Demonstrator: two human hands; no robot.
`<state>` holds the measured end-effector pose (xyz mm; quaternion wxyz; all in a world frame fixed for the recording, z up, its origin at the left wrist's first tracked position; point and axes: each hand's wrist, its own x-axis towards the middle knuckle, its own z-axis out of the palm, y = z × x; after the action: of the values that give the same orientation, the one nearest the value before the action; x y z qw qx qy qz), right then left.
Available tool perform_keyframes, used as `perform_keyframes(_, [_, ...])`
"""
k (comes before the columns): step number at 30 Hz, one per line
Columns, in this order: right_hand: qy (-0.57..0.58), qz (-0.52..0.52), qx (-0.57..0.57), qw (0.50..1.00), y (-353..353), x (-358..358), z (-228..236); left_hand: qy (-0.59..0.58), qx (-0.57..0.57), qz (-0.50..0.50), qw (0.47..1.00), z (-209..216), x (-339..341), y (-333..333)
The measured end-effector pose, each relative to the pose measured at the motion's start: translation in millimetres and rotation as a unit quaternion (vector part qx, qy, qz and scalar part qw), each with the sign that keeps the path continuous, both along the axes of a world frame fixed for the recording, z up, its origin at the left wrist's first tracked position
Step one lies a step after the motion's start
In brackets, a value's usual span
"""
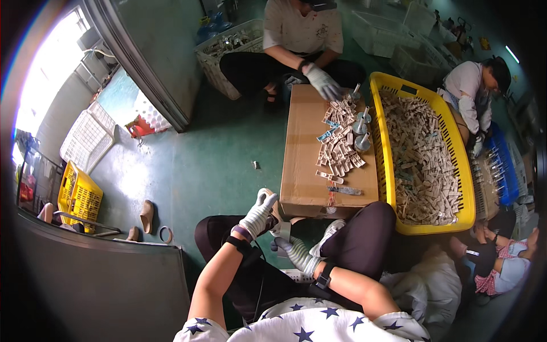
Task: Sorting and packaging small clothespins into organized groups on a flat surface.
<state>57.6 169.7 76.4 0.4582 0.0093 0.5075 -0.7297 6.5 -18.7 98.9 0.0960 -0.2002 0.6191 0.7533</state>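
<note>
Both my hands wear pale striped work gloves and are close together over my crossed legs. My left hand is closed, fingers pressed together, beside a beige strip-like piece; what it grips is partly hidden. My right hand is curled just below and to the right, its grip too small to make out. Between them shows a small white piece; I cannot tell which hand holds it. Ahead, a cardboard box bears a heap of beige plastic clips, a few bluish, and a dark flat strip.
Round metal stands with upright pins line the box's right side. A yellow basket full of clips stands right of it. A co-worker's gloved hand reaches to the far edge. More people sit at right. A grey panel is at left.
</note>
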Motion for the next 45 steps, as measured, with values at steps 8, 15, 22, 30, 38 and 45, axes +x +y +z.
perform_keyframes(8, [0.113, 0.023, 0.006, 0.993, 3, 18, 47, 0.023, 0.046, 0.092, 0.994, -54, 4, -15])
perform_keyframes(15, [0.107, 0.030, 0.010, 0.994, 11, 16, 52, -0.034, 0.073, 0.071, 0.994, -29, 1, -3])
perform_keyframes(22, [0.120, 0.019, 0.019, 0.992, 5, 18, 53, 0.005, 0.030, 0.095, 0.995, -43, -5, -2])
perform_keyframes(30, [0.130, -0.013, -0.032, 0.991, 3, 16, 74, 0.049, 0.010, 0.141, 0.989, -54, -10, 2])
perform_keyframes(38, [0.154, -0.019, -0.056, 0.986, 2, 9, 94, 0.049, 0.041, 0.124, 0.990, -39, -9, 6])
perform_keyframes(45, [0.170, -0.009, -0.035, 0.985, 8, 15, 88, -0.050, 0.096, 0.111, 0.988, -17, -14, 14])
